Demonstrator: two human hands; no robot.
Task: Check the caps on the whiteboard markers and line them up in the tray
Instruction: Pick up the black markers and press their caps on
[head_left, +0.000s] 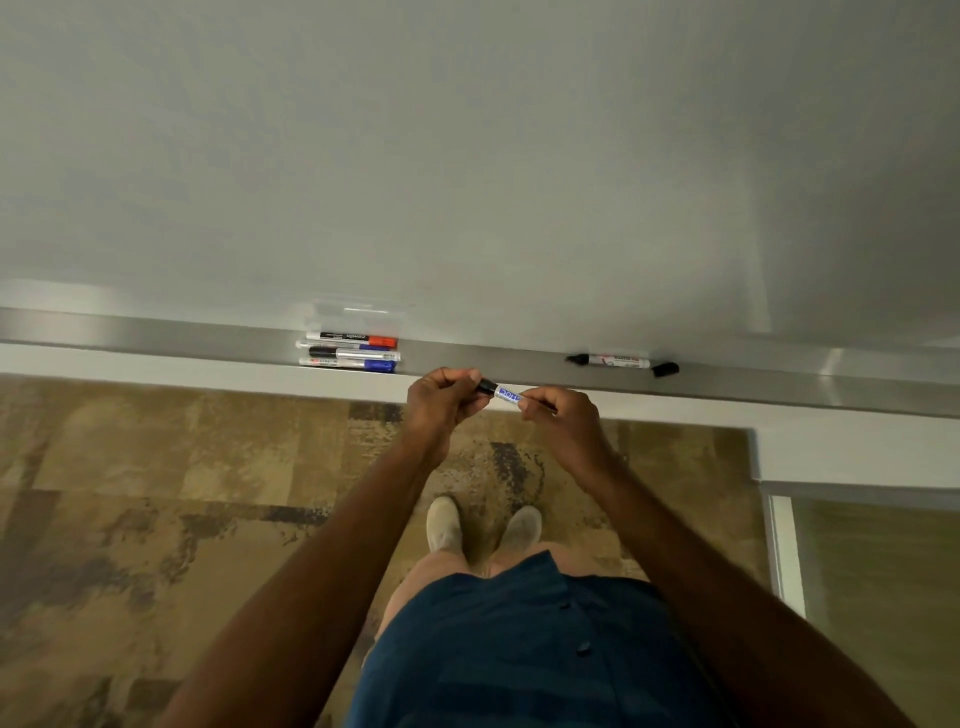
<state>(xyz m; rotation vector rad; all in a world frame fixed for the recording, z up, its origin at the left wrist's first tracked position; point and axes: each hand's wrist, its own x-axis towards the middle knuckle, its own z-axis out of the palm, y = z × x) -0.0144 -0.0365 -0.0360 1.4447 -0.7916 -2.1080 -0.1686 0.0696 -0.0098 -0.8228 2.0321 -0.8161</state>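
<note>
Both hands hold one whiteboard marker (506, 394) just in front of the metal tray (208, 340) under the whiteboard. My left hand (441, 402) pinches its black cap end and my right hand (558, 410) grips the white barrel with blue lettering. On the tray's left, several markers (350, 352) lie side by side, with red, black and blue caps. Further right lies an uncapped black marker (613, 360), and its loose black cap (666, 369) sits just beside it.
The whiteboard (467, 156) fills the upper view. Below the tray runs a white wall strip, then patterned brown carpet (156, 519). My shoes (483, 525) stand close to the wall. A glass panel (872, 597) stands at the lower right.
</note>
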